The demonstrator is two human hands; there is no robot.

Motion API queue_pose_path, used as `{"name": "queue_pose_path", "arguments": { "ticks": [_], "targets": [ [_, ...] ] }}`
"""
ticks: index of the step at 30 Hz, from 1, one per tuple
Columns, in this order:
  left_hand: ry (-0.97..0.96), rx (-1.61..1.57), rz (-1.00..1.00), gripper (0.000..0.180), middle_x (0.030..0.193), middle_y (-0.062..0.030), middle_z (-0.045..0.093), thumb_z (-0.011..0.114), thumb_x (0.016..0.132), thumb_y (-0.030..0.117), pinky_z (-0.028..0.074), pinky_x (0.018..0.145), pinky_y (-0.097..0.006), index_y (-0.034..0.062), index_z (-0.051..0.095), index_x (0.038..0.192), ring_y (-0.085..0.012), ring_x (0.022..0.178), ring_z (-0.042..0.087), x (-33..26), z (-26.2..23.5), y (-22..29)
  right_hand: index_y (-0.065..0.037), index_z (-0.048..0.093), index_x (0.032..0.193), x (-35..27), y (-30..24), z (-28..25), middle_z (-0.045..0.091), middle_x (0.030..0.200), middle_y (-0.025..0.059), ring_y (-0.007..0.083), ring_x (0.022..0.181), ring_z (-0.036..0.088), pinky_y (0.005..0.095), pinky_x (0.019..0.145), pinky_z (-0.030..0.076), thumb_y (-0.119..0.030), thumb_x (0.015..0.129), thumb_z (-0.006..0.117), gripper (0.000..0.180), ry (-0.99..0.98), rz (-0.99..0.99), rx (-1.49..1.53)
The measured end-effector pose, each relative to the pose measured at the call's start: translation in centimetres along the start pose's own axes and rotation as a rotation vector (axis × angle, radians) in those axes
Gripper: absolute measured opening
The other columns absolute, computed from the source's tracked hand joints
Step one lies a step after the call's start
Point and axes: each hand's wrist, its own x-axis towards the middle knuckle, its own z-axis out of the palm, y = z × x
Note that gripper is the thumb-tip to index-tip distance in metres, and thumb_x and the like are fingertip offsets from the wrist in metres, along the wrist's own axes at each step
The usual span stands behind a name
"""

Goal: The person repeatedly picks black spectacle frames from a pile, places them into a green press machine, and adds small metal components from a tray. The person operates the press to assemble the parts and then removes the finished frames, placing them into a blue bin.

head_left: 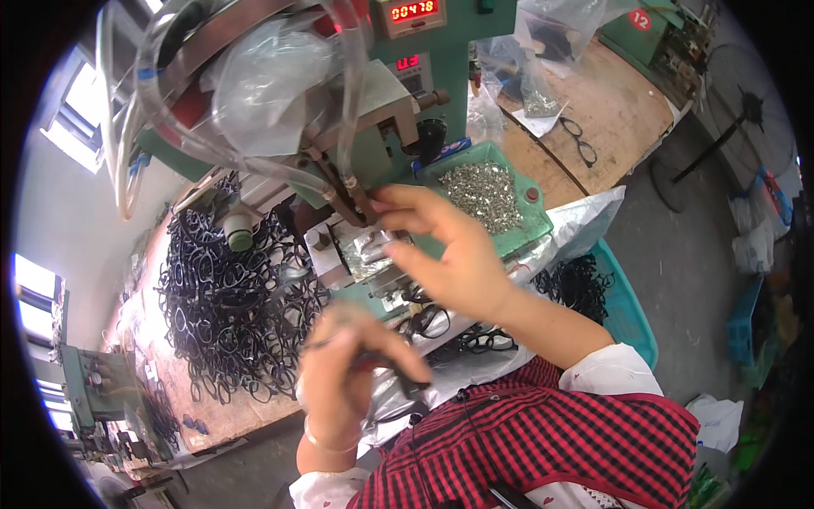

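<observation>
Your right hand [454,250] is up at the green press machine [441,76], fingers loosely curled, fingertips at the small metal block [356,250] under the dark nozzle [343,191]; whether it pinches anything there, you cannot tell from this view. Your left hand [348,365] sits nearer and lower, closed around a black eyeglass frame [398,373], thumb over the top, motion-blurred. Far on the machine: two small rectangular red-digit displays [413,10], one above the other, on a grey panel. Far right, a round red tag [639,19] with white marking on a second green machine. Just right of your right hand, a green plastic tray [534,225] holds a heap of small shiny metal parts [487,191], gritty, silver. Left of the press, a big tangled pile of black frames [225,297] lies on the worn wooden bench [229,416]. More black frames [581,284] fill a teal bin [632,318] at the right, beside crinkled clear plastic sheeting [593,216]. Clear tubing [148,93] loops overhead at far left, glossy. A single pair of black glasses [578,140] rests on the far wooden table [619,110], near a clear bag of small parts [538,93]. Your sleeve is red and black check, white cuff.
</observation>
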Motion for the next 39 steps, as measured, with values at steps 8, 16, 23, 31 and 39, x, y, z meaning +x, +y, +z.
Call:
{"name": "queue_pose_path", "arguments": {
  "ticks": [8,16,23,31,39],
  "targets": [
    [-0.182,-0.304,-0.453,0.028,0.075,-0.0251,0.067,0.044,0.102,0.031,0.055,0.058,-0.031,0.006,0.051,0.091,-0.0254,0.061,0.066,3.6,-1.5,-4.4,-0.011,0.077,0.09,0.2,10.3,-9.6,0.062,0.124,0.0207,0.0398,0.12,0.055,0.0462,0.101,0.044,-0.019,0.075,0.077,0.016,0.245,-0.24,-1.07],
    [-0.204,-0.275,-0.417,0.03,0.08,-0.0237,0.07,0.043,0.105,0.032,0.051,0.056,-0.026,0.0049,0.055,0.098,-0.0201,0.067,0.067,3.4,-1.9,-5.3,-0.005,0.073,0.093,1.4,10.7,-9.4,0.071,0.104,0.0159,0.0344,0.102,0.065,0.0435,0.09,0.05,-0.012,0.083,0.069,0.012,0.236,-0.245,-1.004],
    [0.36,1.351,0.567,0.024,0.102,-0.011,0.071,0.075,0.078,0.005,0.048,0.083,-0.036,0.0011,0.067,0.1,-0.0253,0.091,0.066,-5.1,-9.8,-2.3,-0.003,0.073,0.097,-0.1,10.0,-10.1,0.072,0.1,0.0146,0.0326,0.095,0.067,0.0391,0.085,0.051,-0.008,0.087,0.064,0.014,0.296,-0.212,-0.9],
    [0.496,1.995,0.273,0.022,0.124,-0.0134,0.065,0.076,0.075,0.014,0.044,0.096,-0.046,0.0071,0.072,0.096,-0.0353,0.106,0.057,-7.5,-23.1,-7.3,-0.004,0.073,0.092,1.8,9.1,-6.9,0.069,0.091,0.0128,0.0323,0.087,0.063,0.0415,0.079,0.049,-0.005,0.08,0.071,0.012,0.378,-0.258,-0.748],
    [0.859,1.126,0.594,0.019,0.1,-0.0133,0.073,0.074,0.087,0.007,0.053,0.079,-0.032,-0.0003,0.073,0.104,-0.0239,0.086,0.069,1.3,-16.8,0.2,-0.003,0.073,0.094,2.4,8.1,-7.7,0.069,0.09,0.0153,0.0342,0.085,0.063,0.0418,0.078,0.049,-0.004,0.082,0.066,0.014,0.321,-0.275,-0.695]
  ]
}}
